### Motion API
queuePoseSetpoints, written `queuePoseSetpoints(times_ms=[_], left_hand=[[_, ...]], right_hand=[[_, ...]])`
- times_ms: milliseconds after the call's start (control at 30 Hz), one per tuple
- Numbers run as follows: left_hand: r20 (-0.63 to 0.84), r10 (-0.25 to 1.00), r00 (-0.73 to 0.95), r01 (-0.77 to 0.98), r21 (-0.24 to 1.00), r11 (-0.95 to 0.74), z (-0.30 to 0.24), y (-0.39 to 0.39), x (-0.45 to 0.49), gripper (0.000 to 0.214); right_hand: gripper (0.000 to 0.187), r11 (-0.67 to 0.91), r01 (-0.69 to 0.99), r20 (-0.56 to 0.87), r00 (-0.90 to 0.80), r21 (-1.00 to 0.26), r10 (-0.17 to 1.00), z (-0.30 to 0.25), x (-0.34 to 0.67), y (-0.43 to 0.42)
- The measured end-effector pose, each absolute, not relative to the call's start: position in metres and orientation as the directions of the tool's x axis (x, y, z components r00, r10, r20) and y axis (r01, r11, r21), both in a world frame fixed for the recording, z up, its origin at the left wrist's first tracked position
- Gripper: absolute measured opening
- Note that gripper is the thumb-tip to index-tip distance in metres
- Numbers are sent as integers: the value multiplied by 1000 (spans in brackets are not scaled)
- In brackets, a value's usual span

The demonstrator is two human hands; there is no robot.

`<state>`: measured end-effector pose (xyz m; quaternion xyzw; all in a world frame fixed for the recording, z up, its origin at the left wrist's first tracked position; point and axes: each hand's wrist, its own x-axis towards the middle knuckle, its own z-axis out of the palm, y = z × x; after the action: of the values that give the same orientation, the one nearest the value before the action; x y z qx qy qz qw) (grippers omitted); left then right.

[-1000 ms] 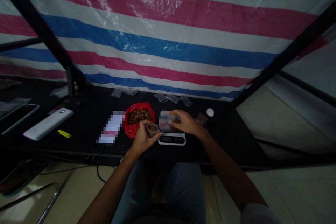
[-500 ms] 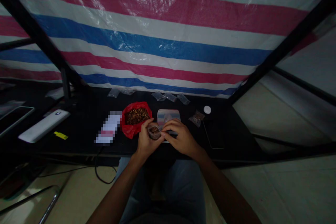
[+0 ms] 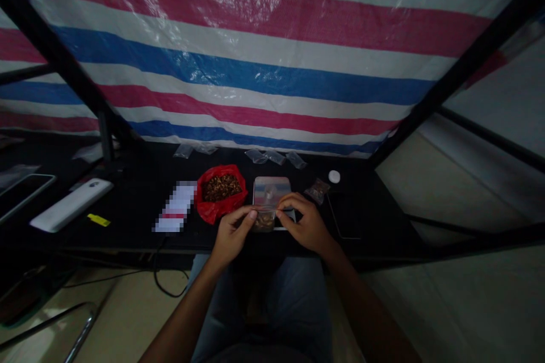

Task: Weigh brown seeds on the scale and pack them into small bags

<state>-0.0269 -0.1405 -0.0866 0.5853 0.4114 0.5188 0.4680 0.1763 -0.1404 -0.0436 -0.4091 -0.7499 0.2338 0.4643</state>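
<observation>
A small clear plastic bag (image 3: pixel 264 220) holding brown pieces hangs just above the front of a digital kitchen scale (image 3: pixel 271 193). My left hand (image 3: pixel 232 235) and my right hand (image 3: pixel 304 221) pinch its top edge from either side. Behind my left hand, a red plastic bag (image 3: pixel 221 195) lies open, full of dried brown pieces. A small filled bag (image 3: pixel 317 191) lies beyond my right hand. The scale's display is hidden behind my hands and the bag.
Several empty clear bags (image 3: pixel 272 156) lie along the back of the black table (image 3: pixel 140 204), with a white round lid (image 3: pixel 334 176) at the right. A white power bank (image 3: pixel 71 205), yellow tag (image 3: pixel 99 219), blurred paper (image 3: pixel 176 206) and phone (image 3: pixel 21 194) lie left.
My right hand has left the scale top and joined my left at the bag. The bag's mouth is now stretched between both hands, and the bag sits lower and further right.
</observation>
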Motion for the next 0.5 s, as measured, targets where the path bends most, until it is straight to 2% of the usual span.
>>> queuePoseSetpoints(times_ms=[267, 500], left_hand=[[141, 980, 137, -29, 990, -139, -78, -141, -28, 31], [45, 992, 114, -129, 991, -30, -78, -143, -25, 28]], right_hand=[[8, 490, 381, 435, -226, -784, 872, -47, 177, -147], [5, 461, 344, 415, -202, -818, 887, -56, 174, -154]])
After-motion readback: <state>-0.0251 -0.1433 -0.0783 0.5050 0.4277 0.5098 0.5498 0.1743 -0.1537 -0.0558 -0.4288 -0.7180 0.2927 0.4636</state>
